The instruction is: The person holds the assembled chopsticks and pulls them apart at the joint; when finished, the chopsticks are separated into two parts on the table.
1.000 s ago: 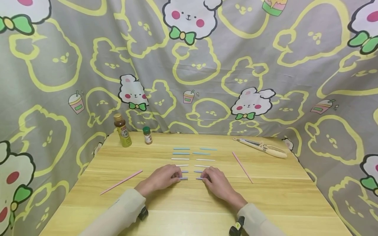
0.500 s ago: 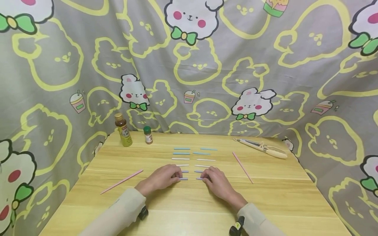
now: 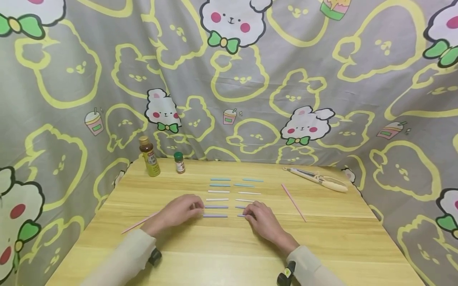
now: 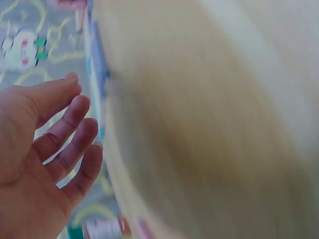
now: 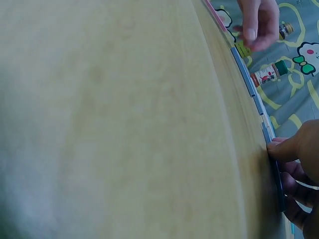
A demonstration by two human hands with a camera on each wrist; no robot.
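Short thin sticks lie in two columns, blue at the back, then white, then purple. My left hand (image 3: 181, 209) hovers at the outer end of the left column, near the front-left purple stick (image 3: 216, 216). Its fingers are loosely bent and hold nothing; a gap shows between thumb and fingertips of the left hand (image 4: 55, 144) in the left wrist view. My right hand (image 3: 264, 223) pinches the front-right purple stick (image 3: 241, 215) on the table, thumb on the near side and fingers beyond. In the head view the fingers cover its outer part.
Longer pink sticks lie slanted outside the columns, one at right (image 3: 294, 202) and one at left (image 3: 139, 222), partly behind the left forearm. A sauce bottle (image 3: 152, 161), a green-capped jar (image 3: 179, 163) and tongs (image 3: 316, 178) are at the table's back, before a patterned curtain (image 3: 247, 131).
My left hand has let go of the front-left purple stick and moved left and slightly up, uncovering the left purple sticks. The right hand has stayed in place.
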